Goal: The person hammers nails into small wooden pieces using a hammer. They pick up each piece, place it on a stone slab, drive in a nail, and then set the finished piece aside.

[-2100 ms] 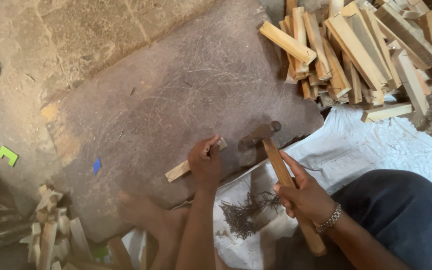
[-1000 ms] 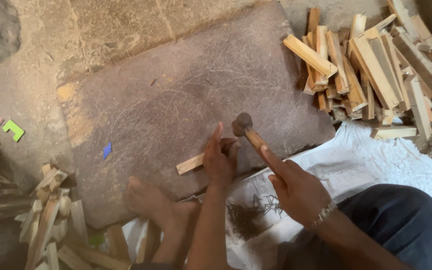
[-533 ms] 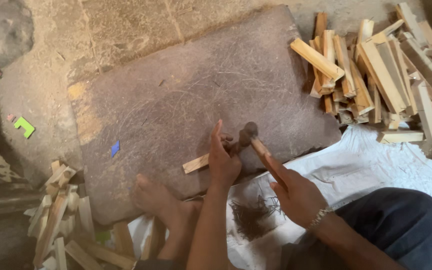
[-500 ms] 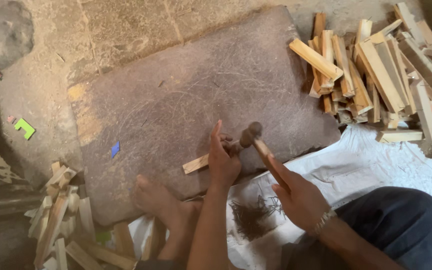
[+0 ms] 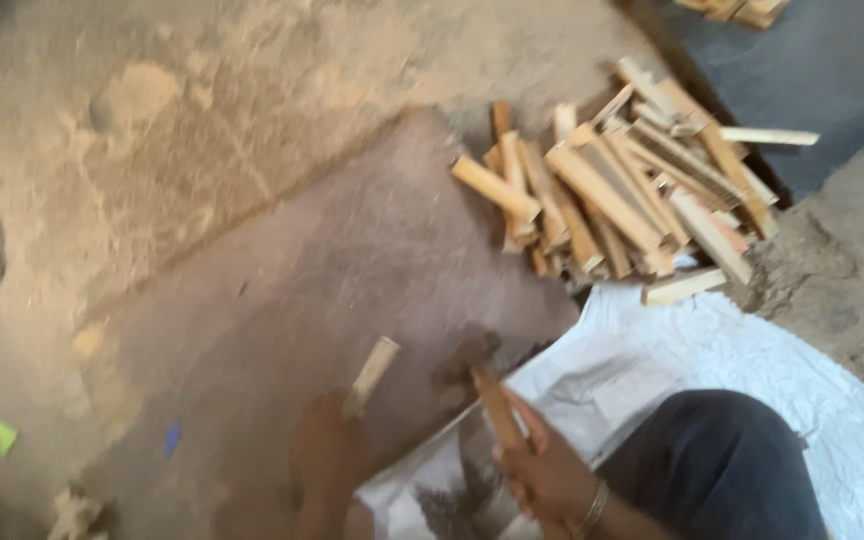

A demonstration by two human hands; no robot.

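The wood strip (image 5: 371,372) stands pinned on the stone slab (image 5: 352,270) by the closed left hand (image 5: 327,455), steadying it for the hammer (image 5: 482,385) gripped in the right hand (image 5: 544,475).

The left hand (image 5: 324,450) is seen low in the frame, blurred, with its back turned up and its fingers closed around something held pointing up and away from the body; the left forearm runs down out of the picture below it. The right hand (image 5: 542,470) is set just beside it, to the right, curled in a firm fist with the thumb laid along the top. A thin metal bangle is worn on the right wrist, and the right forearm is angled down toward the lower right.
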